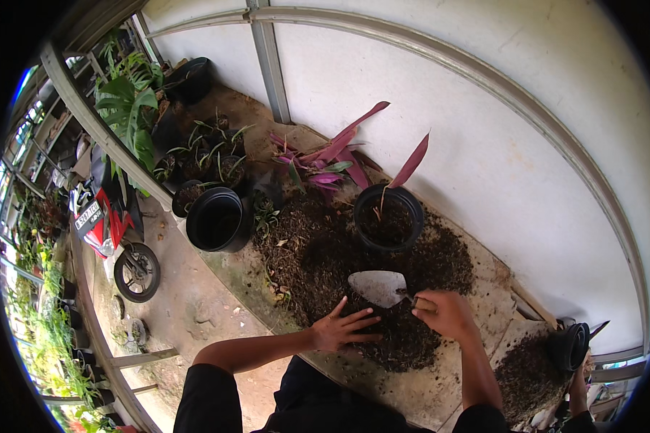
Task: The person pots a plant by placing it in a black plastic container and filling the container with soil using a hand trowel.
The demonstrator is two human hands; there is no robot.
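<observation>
My right hand (447,314) grips the wooden handle of a trowel (378,288), whose soil-dusted metal blade points left over a heap of dark potting mix (325,254). Fingers spread, my left hand (342,329) rests on the near side of that heap, below the blade. Beyond the trowel stands a black plastic pot (389,242) with soil inside. One purple-leaved cutting (410,162) rises from it and leans right. Behind the pot, toward the wall, lies a pile of loose purple and green leafy cuttings (330,161).
A black pot (215,219) stands left of the heap, beside several small potted plants (206,157). At lower right, another person's hand (578,387) touches a tilted black pot (576,346) near a second soil heap (531,373). A white wall (466,108) bounds the far side; a motorcycle (111,222) is parked left.
</observation>
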